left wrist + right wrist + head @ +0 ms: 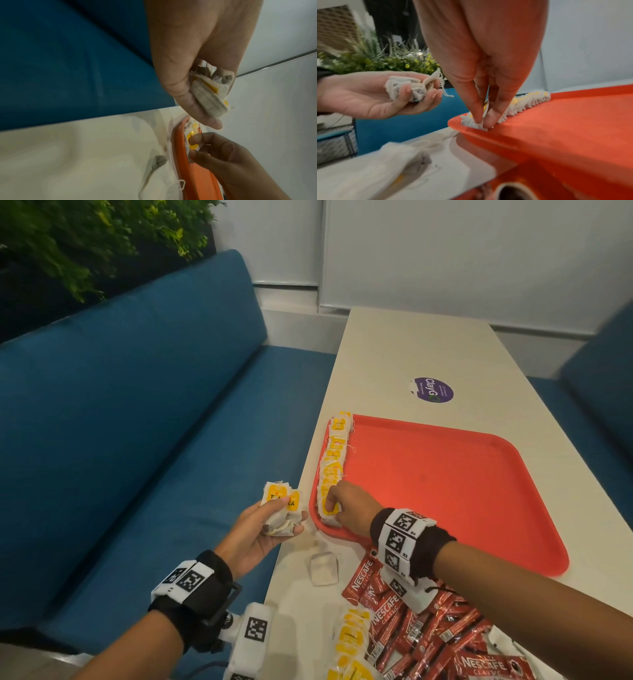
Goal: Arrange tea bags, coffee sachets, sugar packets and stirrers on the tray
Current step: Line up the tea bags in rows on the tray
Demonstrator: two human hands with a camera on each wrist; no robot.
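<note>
A red tray lies on the white table. Along its left edge runs a row of yellow-tagged tea bags. My right hand pinches the nearest tea bag of that row at the tray's near left corner, between thumb and fingers. My left hand hovers just left of the table edge, palm up, gripping a small bunch of tea bags. In the left wrist view that bunch of tea bags sits between thumb and fingers above the tray's rim.
One loose tea bag lies on the table near the tray. Red Nescafe coffee sachets and more tea bags are heaped at the near edge. A purple sticker lies beyond the tray. Blue benches flank the table.
</note>
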